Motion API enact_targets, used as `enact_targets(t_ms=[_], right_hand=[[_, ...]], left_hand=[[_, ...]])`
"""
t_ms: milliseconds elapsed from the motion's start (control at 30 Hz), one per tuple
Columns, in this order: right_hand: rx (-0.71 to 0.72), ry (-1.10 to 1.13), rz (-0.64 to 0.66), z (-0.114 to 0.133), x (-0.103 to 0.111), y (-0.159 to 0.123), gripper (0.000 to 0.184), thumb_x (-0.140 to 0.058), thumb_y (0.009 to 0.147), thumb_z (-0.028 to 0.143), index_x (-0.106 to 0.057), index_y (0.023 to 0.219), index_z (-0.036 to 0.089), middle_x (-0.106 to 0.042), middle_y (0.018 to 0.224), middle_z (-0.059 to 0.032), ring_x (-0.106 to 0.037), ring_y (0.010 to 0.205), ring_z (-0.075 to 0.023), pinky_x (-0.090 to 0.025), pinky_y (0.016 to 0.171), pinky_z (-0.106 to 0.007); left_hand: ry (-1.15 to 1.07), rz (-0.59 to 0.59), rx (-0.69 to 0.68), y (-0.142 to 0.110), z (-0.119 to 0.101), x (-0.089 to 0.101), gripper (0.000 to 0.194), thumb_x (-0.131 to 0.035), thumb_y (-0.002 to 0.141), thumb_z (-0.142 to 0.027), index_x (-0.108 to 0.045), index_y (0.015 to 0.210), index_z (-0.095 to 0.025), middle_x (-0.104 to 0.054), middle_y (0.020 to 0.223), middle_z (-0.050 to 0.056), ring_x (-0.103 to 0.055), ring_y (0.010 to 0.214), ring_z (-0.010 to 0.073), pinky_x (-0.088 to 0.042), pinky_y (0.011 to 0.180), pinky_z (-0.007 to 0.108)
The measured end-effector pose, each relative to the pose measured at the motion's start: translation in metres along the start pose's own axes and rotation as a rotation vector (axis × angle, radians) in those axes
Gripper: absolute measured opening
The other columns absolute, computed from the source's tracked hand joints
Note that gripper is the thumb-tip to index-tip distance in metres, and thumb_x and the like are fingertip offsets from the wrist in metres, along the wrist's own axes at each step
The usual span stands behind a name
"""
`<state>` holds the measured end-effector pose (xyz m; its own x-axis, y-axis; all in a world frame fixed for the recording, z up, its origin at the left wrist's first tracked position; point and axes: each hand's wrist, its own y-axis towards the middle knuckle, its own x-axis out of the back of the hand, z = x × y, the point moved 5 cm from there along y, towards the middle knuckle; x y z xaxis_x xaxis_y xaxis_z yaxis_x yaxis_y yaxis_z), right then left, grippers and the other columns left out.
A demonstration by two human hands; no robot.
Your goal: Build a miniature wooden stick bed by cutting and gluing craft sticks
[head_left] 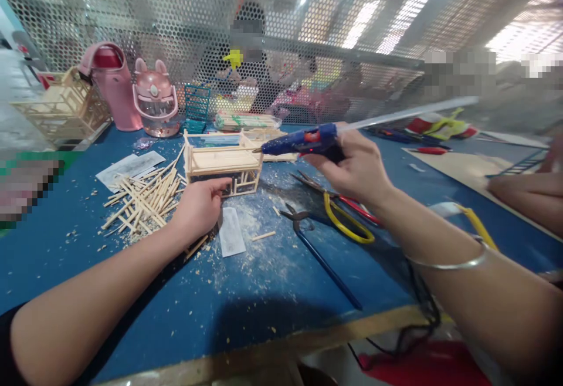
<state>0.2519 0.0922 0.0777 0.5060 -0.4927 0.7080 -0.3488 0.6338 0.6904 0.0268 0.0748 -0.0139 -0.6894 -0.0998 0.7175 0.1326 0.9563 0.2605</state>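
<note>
A small model (224, 160) built of thin wooden sticks stands on the blue table. My left hand (200, 207) is at its lower front, index finger stretched along the bottom and the other fingers curled, gripping it; the exact hold is partly hidden. My right hand (363, 163) is wrapped round a blue hot glue gun (303, 139) with a long clear glue stick (409, 113) out of its back. Its nozzle points left, at the model's upper right corner; whether it touches I cannot tell. Loose wooden sticks (145, 201) lie piled left of my left hand.
Blue-handled nippers (325, 266), yellow-handled scissors (347, 219) and a white paper slip (231, 232) lie in front. Behind stand a pink bottle (115, 90), a clear bottle (156, 104) and a larger stick model (61, 110). Another person's arm (528, 192) rests at right.
</note>
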Motion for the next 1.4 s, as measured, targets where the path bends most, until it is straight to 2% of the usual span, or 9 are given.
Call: enact_targets(t_ms=[200,333,433,633,833,1033,1133,1267,1400], right_hand=[[-0.179,0.527,0.173,-0.010,-0.004,0.011,0.021,-0.068,0.058,0.029,-0.060,0.074,0.018,-0.063,0.071,-0.0037,-0.056,0.063,-0.0171,-0.045,0.061,-0.032],[-0.387,0.811,-0.092,-0.036,0.006,0.009,0.021,-0.067,0.055,0.029,-0.053,0.069,0.021,-0.056,0.057,0.0022,-0.049,0.047,-0.0123,-0.039,0.048,-0.029],[-0.368,0.557,-0.158,-0.058,0.000,0.019,0.012,-0.061,0.063,0.027,-0.054,0.070,0.019,-0.054,0.058,0.0004,-0.048,0.052,-0.0132,-0.039,0.054,-0.030],[0.017,-0.212,0.106,-0.075,-0.065,0.044,0.041,-0.044,0.080,0.027,-0.053,0.118,0.015,-0.056,0.097,-0.0123,-0.050,0.087,-0.0221,-0.036,0.076,-0.036],[0.088,-0.376,0.351,-0.084,-0.112,0.045,0.042,-0.042,0.082,0.025,-0.051,0.122,0.016,-0.053,0.107,-0.0163,-0.048,0.093,-0.0243,-0.031,0.076,-0.035],[0.002,-0.304,0.248,-0.051,-0.075,0.044,0.047,-0.046,0.077,0.021,-0.047,0.123,0.012,-0.055,0.110,-0.0158,-0.050,0.093,-0.0249,-0.034,0.075,-0.034],[0.014,-0.155,0.183,-0.010,-0.041,0.023,0.028,-0.045,0.077,0.020,-0.062,0.098,0.011,-0.061,0.091,-0.0119,-0.053,0.081,-0.0201,-0.038,0.072,-0.031],[0.270,0.152,0.742,0.053,-0.038,-0.034,0.019,-0.051,0.080,0.025,-0.067,0.086,0.018,-0.063,0.078,-0.0033,-0.055,0.072,-0.0131,-0.040,0.069,-0.025],[0.227,0.147,0.800,0.067,-0.047,-0.064,0.020,-0.050,0.082,0.024,-0.066,0.092,0.018,-0.063,0.085,-0.0056,-0.056,0.079,-0.0140,-0.041,0.072,-0.027]], left_hand=[[0.008,-0.017,0.019,0.002,0.001,-0.002,0.045,-0.040,0.074,-0.011,-0.057,0.115,-0.016,-0.067,0.104,0.004,-0.061,0.094,0.0155,-0.046,0.089,0.028],[0.068,-0.010,0.020,0.004,0.000,0.000,0.041,-0.041,0.076,-0.012,-0.061,0.111,-0.019,-0.067,0.103,0.003,-0.061,0.096,0.0163,-0.044,0.090,0.028],[0.089,0.010,0.005,0.004,-0.003,0.002,0.038,-0.041,0.076,-0.011,-0.064,0.105,-0.020,-0.067,0.105,0.002,-0.059,0.100,0.0166,-0.043,0.092,0.027],[0.069,0.042,0.011,0.002,-0.004,0.003,0.043,-0.041,0.076,-0.010,-0.062,0.110,-0.023,-0.064,0.109,-0.001,-0.059,0.101,0.0157,-0.042,0.094,0.029],[0.064,0.034,0.037,0.001,-0.003,0.004,0.040,-0.041,0.077,-0.013,-0.063,0.108,-0.023,-0.066,0.105,0.001,-0.063,0.092,0.0166,-0.047,0.086,0.030],[0.061,0.035,0.029,0.000,-0.006,0.005,0.040,-0.039,0.077,-0.013,-0.063,0.109,-0.019,-0.066,0.105,0.002,-0.062,0.095,0.0168,-0.046,0.088,0.029],[0.070,0.040,0.050,-0.001,-0.005,0.005,0.040,-0.040,0.077,-0.013,-0.063,0.108,-0.020,-0.067,0.103,0.002,-0.063,0.091,0.0171,-0.048,0.084,0.028],[0.078,0.035,0.014,-0.001,-0.004,0.006,0.040,-0.041,0.076,-0.014,-0.063,0.108,-0.021,-0.066,0.106,0.001,-0.063,0.092,0.0169,-0.048,0.085,0.028],[0.075,0.049,0.003,-0.004,-0.001,0.009,0.041,-0.041,0.075,-0.014,-0.062,0.109,-0.021,-0.066,0.105,-0.001,-0.063,0.092,0.0158,-0.047,0.086,0.026]])
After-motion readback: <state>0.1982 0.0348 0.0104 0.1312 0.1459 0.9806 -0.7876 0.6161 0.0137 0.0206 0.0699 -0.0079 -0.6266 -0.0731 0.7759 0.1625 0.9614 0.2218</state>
